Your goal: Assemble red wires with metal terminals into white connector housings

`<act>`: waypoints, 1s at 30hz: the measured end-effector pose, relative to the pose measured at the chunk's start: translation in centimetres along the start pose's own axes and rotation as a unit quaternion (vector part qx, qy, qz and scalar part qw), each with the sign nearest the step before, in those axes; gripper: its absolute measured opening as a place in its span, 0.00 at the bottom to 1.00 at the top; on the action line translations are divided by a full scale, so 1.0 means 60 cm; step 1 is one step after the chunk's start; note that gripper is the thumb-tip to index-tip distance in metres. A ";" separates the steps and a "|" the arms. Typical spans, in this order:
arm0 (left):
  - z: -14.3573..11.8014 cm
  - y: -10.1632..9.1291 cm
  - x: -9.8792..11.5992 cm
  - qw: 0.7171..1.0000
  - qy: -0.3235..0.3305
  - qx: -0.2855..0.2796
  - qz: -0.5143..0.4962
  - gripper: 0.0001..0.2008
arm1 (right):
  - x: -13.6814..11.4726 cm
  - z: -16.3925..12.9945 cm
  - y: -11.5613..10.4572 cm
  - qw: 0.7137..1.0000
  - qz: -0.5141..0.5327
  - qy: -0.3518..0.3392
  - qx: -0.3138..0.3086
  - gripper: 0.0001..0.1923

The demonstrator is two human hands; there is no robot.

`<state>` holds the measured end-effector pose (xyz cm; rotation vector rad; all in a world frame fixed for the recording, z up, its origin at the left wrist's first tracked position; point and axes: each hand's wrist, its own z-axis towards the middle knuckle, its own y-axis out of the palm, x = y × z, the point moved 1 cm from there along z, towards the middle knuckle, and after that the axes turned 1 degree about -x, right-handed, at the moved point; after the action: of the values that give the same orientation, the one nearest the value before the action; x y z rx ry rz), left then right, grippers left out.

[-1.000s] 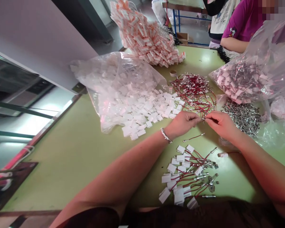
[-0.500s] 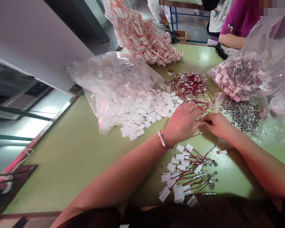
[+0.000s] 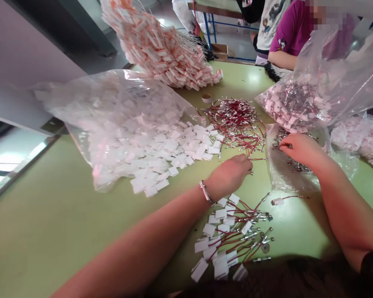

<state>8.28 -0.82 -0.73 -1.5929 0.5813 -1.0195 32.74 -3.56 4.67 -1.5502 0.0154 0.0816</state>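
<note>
A: Where is the left hand (image 3: 231, 176), please?

B: It is at the green table (image 3: 81, 231), just before the pile of red wire leads (image 3: 234, 114). Its fingers are bent narrowly together. A small metal end (image 3: 251, 171) shows beside the fingertips, but I cannot tell if they grip it.

A: And the right hand (image 3: 304, 151)?

B: It is over the small metal pieces (image 3: 298, 166) on a clear plastic bag (image 3: 276, 176). Thumb and index finger almost meet; what is between them, I cannot tell.

A: What lies nearer to the body?

B: A group of wired white housings (image 3: 220, 263), with 1 separate wired housing (image 3: 278, 201) at the right.
</note>
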 end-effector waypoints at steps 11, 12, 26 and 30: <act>-0.005 -0.037 -0.024 0.973 -0.058 0.068 -0.213 0.03 | 0.008 0.019 0.059 0.998 -0.054 -0.022 -0.021 0.11; -0.005 -0.041 -0.027 0.966 -0.062 0.093 -0.234 0.03 | 0.010 0.020 0.059 0.998 -0.046 -0.027 -0.015 0.12; -0.005 -0.042 -0.033 0.873 -0.147 0.174 -0.431 0.07 | -0.019 0.004 0.020 0.994 0.041 -0.009 0.098 0.15; -0.005 -0.043 -0.038 0.836 -0.178 0.124 -0.505 0.12 | -0.041 -0.002 0.020 0.982 0.165 -0.039 0.080 0.13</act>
<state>6.49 1.54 1.00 -1.7834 -0.7325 -1.4061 30.22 -3.75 3.60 -1.3702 0.2131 0.3940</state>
